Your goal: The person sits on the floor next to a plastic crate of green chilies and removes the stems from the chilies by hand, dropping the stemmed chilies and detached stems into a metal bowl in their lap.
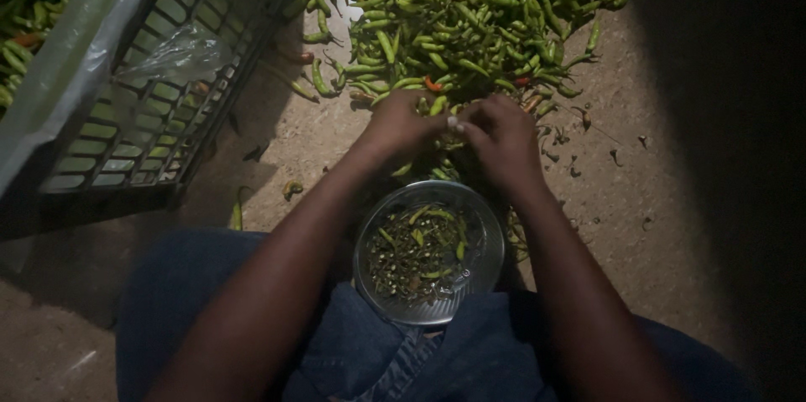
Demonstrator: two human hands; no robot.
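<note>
- Fingers of both hands meet at the near edge of the chilli heap, pinched together on a green chilli [438,105] — the left hand [401,123] curls over it from 9 o'clock, the right hand [502,138] closes in from 3 o'clock, a pale fingernail showing where they touch.
- Just how much of that chilli each hand grips is hard to tell in the dim light.
- Heap of green chillies [470,16] spreads across the floor at 12 o'clock, with a few red and orange ones mixed in.
- Round metal bowl [429,252] sits at 6 o'clock from the hands, between the forearms, against the blue denim lap [361,352]; stems and small green bits lie in it.
- Dark plastic crate [168,83] lined with clear plastic sheet stands tilted at 10 o'clock — well apart from the hands.
- Stray chillies and stems dot the bare floor [638,201] at 3 o'clock and 8 o'clock.
</note>
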